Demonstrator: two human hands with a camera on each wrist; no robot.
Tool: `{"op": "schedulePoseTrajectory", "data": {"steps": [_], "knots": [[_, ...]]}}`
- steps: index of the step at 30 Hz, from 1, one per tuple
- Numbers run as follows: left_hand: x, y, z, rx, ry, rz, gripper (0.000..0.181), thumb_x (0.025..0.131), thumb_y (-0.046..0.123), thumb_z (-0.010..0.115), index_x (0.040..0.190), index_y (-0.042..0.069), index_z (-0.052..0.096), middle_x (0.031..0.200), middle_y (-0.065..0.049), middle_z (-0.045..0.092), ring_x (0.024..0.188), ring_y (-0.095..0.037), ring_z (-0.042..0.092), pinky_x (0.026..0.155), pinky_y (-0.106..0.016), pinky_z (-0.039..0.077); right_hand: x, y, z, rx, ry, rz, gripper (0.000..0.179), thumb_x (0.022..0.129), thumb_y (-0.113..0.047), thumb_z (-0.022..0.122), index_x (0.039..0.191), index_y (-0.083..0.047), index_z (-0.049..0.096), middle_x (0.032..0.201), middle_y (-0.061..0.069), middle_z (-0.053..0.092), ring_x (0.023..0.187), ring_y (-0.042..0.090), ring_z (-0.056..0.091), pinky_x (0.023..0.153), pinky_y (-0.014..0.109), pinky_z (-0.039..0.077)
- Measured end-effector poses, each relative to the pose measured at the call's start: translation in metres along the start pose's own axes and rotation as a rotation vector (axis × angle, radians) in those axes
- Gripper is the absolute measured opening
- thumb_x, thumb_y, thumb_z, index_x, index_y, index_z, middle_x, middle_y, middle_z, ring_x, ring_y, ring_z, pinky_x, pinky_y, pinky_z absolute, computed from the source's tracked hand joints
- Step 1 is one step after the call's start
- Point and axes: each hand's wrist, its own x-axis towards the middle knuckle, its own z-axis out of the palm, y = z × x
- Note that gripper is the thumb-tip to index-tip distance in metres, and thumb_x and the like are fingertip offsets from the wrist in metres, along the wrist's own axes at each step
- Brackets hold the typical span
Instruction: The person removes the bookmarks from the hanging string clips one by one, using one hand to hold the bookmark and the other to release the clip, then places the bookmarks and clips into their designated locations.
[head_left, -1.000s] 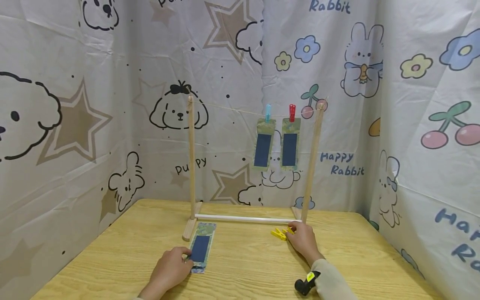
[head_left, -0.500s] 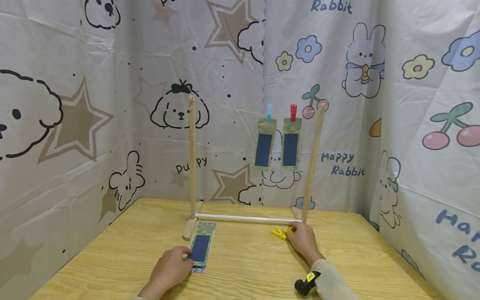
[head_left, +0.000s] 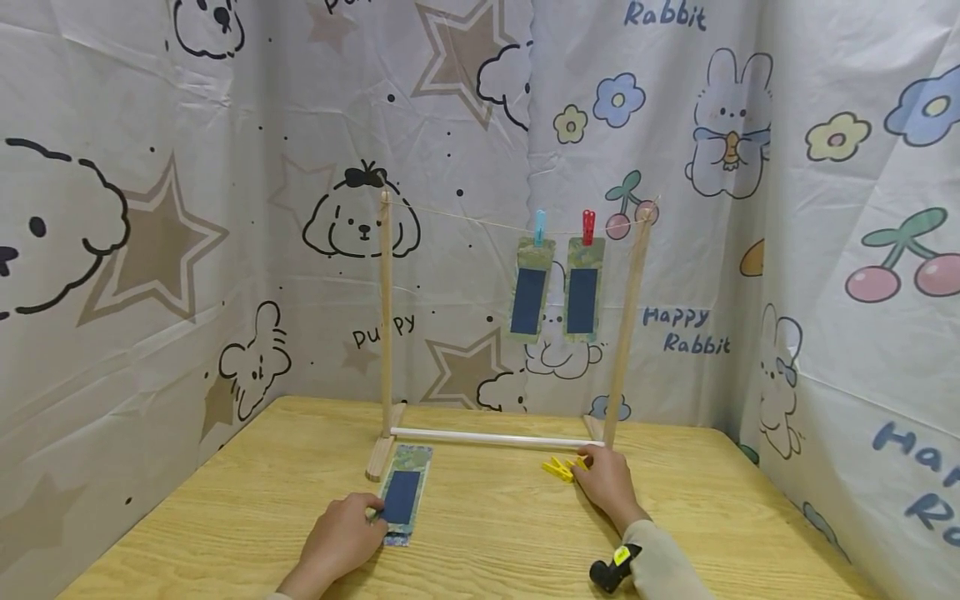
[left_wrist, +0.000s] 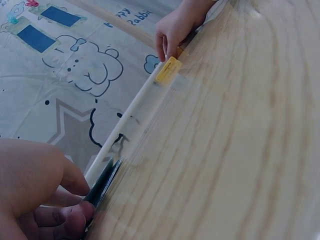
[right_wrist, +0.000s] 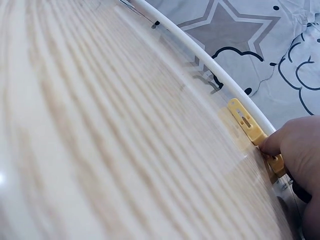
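My left hand (head_left: 342, 533) grips the lower left edge of a long patterned card (head_left: 402, 497) with a dark blue panel, lying near the stand's left foot. In the left wrist view, the fingers close around the near end of the card (left_wrist: 102, 182), seen edge-on just over the wood. By the stand's right post, my right hand (head_left: 603, 482) pinches one end of a yellow clothespin (head_left: 558, 469) against the tabletop. The right wrist view shows the free end of that clothespin (right_wrist: 246, 121) pointing away from the fingertips; the other end is partly covered.
A wooden stand (head_left: 386, 333) holds a string between two posts, with a white rod (head_left: 495, 437) low across it. Two similar cards hang at right, one under a blue clothespin (head_left: 540, 227), one under a red clothespin (head_left: 588, 227). Printed curtains surround the wooden table (head_left: 480, 533).
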Motion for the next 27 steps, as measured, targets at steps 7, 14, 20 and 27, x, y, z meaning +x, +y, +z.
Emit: {"op": "schedulePoseTrajectory", "data": {"steps": [7,14,20,27], "knots": [[-0.0002,0.0022,-0.0010,0.002,-0.002,-0.002,0.027,0.090,0.012,0.070,0.115,0.003,0.076,0.089,-0.005,0.074,0.052,-0.017,0.046,0.051,-0.034,0.036,-0.0006,0.0006,-0.0004,-0.007,0.000,0.007,0.027,0.083,-0.008,0.085,0.106,0.002,0.077,0.085,0.009,0.069,0.079,0.028,0.065,0.074,0.051,0.054],[0.0014,0.0018,0.0002,0.044,-0.011,-0.008,0.026,0.090,0.013,0.071,0.114,0.004,0.076,0.100,-0.010,0.075,0.061,-0.018,0.053,0.057,-0.037,0.043,0.0006,0.0023,0.0019,0.006,0.012,-0.002,0.026,0.082,-0.008,0.085,0.105,0.001,0.077,0.084,0.008,0.069,0.079,0.027,0.065,0.074,0.050,0.055],[0.0014,-0.0018,0.0019,0.019,0.004,0.008,0.026,0.089,0.012,0.071,0.113,0.003,0.077,0.092,-0.007,0.074,0.050,-0.014,0.038,0.049,-0.033,0.032,0.0009,0.0036,0.0036,0.007,0.018,-0.007,0.025,0.082,-0.009,0.085,0.104,0.001,0.077,0.082,0.006,0.067,0.077,0.025,0.064,0.073,0.049,0.054],[0.0007,-0.0020,0.0025,0.011,0.010,0.031,0.027,0.088,0.011,0.070,0.112,0.002,0.076,0.079,0.000,0.071,0.048,-0.011,0.028,0.046,-0.030,0.027,0.0016,0.0042,0.0044,0.006,0.021,-0.005,0.026,0.081,-0.009,0.085,0.104,0.001,0.077,0.082,0.006,0.067,0.078,0.026,0.064,0.073,0.050,0.054]]}}
